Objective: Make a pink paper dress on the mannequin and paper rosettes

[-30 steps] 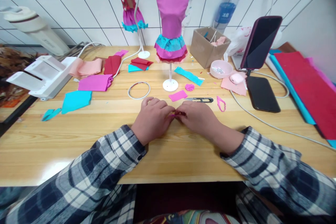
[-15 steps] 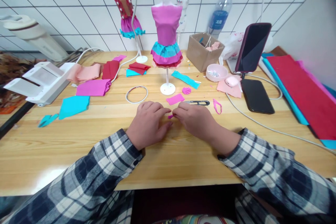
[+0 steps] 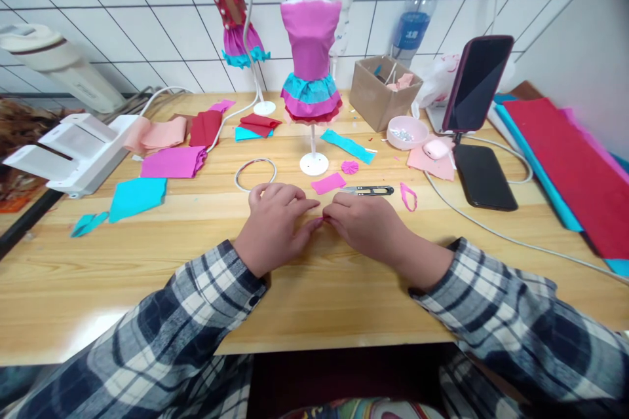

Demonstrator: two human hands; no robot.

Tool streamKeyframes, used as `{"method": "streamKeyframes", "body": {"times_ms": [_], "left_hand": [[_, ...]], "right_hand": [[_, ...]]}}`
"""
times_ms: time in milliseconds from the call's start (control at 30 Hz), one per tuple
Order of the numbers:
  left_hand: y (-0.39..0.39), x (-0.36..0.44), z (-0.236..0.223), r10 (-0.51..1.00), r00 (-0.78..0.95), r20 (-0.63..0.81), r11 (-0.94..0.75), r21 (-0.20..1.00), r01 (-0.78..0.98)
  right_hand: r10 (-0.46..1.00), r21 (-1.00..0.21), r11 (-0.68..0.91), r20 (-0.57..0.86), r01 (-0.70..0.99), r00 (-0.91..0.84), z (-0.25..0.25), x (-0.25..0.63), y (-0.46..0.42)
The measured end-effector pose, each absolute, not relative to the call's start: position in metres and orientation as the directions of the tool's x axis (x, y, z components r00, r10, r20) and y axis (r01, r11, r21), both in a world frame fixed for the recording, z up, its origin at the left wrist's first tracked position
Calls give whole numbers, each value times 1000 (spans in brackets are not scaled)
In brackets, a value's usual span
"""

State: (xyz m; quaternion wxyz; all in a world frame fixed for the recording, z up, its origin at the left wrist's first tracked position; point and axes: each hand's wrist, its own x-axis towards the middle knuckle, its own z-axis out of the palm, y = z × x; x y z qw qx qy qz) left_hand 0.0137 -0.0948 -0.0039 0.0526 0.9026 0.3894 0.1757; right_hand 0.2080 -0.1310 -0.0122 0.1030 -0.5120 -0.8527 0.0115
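My right hand (image 3: 366, 226) pinches a small magenta piece of crepe paper (image 3: 323, 218) between thumb and fingers, low over the table; most of it is hidden by the fingertips. Facing it, my left hand (image 3: 275, 226) has its thumb and index finger apart, with the thumb tip at the paper's left end. Just beyond my hands lie a flat pink strip (image 3: 329, 183), a round pleated pink rosette (image 3: 350, 167) and black-handled thread snips (image 3: 368, 190). To the right of the snips is a looped pink scrap (image 3: 407, 197).
A dress form in a pink top and tiered skirt (image 3: 311, 46) stands behind my hands. Bangle-like ring (image 3: 255, 175), cardboard box (image 3: 381, 101), pink bead bowl (image 3: 407, 133) and black phone (image 3: 484, 177) surround it. Folded coloured paper (image 3: 174, 162) lies left; a cable (image 3: 515, 242) crosses the right.
My left thumb has come up against the small magenta piece, which shows less now. My right hand keeps its pinch. The view has shifted slightly.
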Motion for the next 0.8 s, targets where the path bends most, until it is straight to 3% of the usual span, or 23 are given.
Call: {"method": "streamKeyframes", "body": {"times_ms": [167, 467, 600, 700, 800], "left_hand": [[-100, 17, -4, 672, 678, 299, -733, 135, 667], [-103, 17, -2, 698, 645, 310, -710, 182, 681], [-95, 14, -3, 790, 539, 293, -613, 345, 711], [-87, 9, -5, 838, 479, 262, -541, 522, 660], [-83, 6, -6, 854, 459, 246, -504, 613, 608]], "right_hand": [[887, -147, 455, 159, 878, -433, -9, 206, -132], [874, -167, 480, 174, 861, -454, -6, 208, -132], [910, -256, 381, 275, 888, -311, -1, 225, -126], [920, -327, 274, 363, 904, -148, 6, 256, -118], [919, -339, 163, 393, 926, -18, 12, 295, -110]]}}
